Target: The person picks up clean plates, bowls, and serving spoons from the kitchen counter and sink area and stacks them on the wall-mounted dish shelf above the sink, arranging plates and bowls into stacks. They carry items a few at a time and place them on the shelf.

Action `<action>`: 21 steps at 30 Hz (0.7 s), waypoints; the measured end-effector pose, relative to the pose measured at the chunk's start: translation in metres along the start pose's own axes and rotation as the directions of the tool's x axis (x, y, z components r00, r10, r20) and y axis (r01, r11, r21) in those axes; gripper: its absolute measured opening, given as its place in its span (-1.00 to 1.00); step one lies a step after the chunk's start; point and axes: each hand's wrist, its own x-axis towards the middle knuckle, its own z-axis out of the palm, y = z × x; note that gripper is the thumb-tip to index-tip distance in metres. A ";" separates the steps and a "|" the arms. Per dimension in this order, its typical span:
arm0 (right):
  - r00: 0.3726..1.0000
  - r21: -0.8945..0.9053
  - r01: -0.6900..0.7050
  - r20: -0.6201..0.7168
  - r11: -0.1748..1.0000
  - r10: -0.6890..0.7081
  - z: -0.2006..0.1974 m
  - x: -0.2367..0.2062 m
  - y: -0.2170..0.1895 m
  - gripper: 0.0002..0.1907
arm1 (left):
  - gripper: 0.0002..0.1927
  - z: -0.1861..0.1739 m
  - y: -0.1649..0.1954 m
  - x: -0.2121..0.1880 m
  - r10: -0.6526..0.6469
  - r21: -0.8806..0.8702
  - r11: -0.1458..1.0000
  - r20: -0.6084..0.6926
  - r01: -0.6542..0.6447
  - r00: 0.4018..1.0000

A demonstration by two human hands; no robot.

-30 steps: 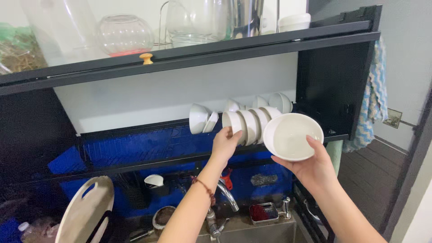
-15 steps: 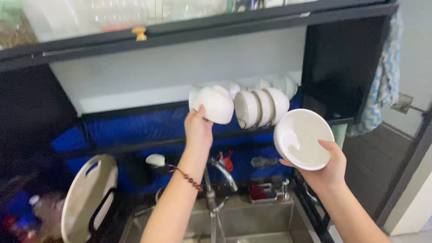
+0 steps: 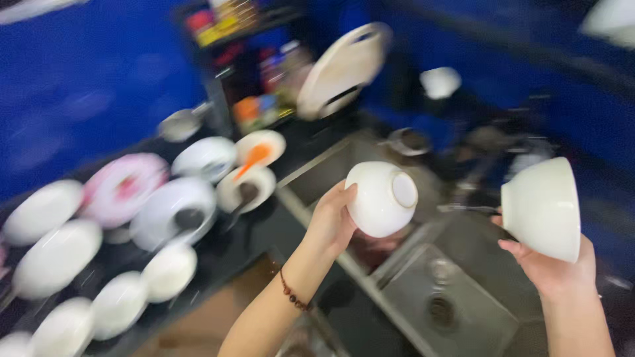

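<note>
left hand (image 3: 331, 221) gripping a small round white ceramic bowl (image 3: 380, 198), right hand (image 3: 549, 268) cupping a bigger white ceramic bowl (image 3: 542, 206), both over the steel sink (image 3: 456, 297). blurry white dishes (image 3: 99, 238) crowd the dark bench (image 3: 264, 225).

Dark counter (image 3: 264, 228): white plates (image 3: 56, 258), bowls (image 3: 206, 158), pink plate (image 3: 122, 188) directly on it, blurred.

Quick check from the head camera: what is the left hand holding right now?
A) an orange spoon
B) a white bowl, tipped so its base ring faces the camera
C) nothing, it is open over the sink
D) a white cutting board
B: the left hand has its grip around a white bowl held above the sink, base ring showing.
</note>
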 end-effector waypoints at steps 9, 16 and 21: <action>0.866 0.220 -0.497 0.180 0.839 0.466 0.047 0.119 0.306 -0.68 | -0.59 -0.152 0.128 -0.170 0.460 0.245 0.886 -0.343 -0.395 0.819; 0.783 0.035 -0.611 -0.124 0.791 0.610 0.112 0.091 0.447 -0.67 | -0.53 -0.201 0.179 -0.276 0.410 0.285 0.908 -0.461 -0.306 0.787; 0.769 0.063 -0.619 -0.158 0.783 0.620 0.141 0.028 0.505 -0.66 | -0.56 -0.264 0.205 -0.306 0.269 0.349 0.929 -0.398 -0.126 0.877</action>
